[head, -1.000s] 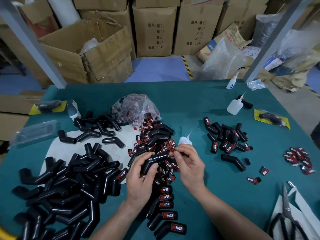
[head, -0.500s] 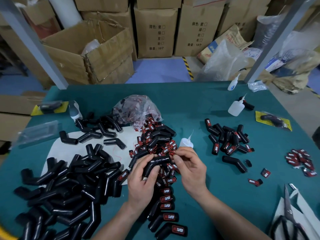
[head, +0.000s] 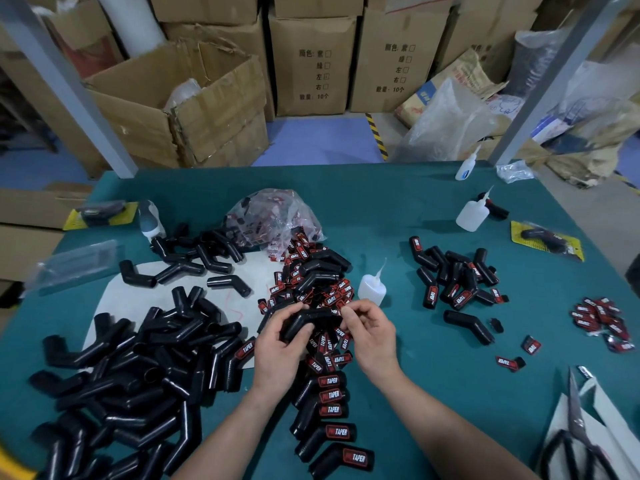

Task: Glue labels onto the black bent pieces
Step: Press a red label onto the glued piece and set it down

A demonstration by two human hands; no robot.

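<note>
My left hand point(head: 282, 348) grips a black bent piece point(head: 304, 320) over the middle of the green table point(head: 398, 209). My right hand point(head: 372, 336) holds the piece's other end, fingertips pinched at its top; whether a label sits under them is hidden. Loose red-and-black labels point(head: 311, 289) are heaped just beyond the hands. A small glue bottle point(head: 371, 288) stands right of that heap. Unlabelled black pieces point(head: 138, 368) are piled at the left. Labelled pieces point(head: 332, 431) lie in a row near the front.
A second pile of labelled pieces point(head: 457, 278) lies at right, with more labels point(head: 602, 320) further right. Scissors point(head: 578, 441) lie on white paper at the front right. Two more glue bottles point(head: 471, 214) stand at the back right. A plastic bag point(head: 277, 216) of labels sits behind the heap.
Both hands have stayed together on the bent piece. The piece has turned a little in my left hand, and my right fingers have shifted along its top.
</note>
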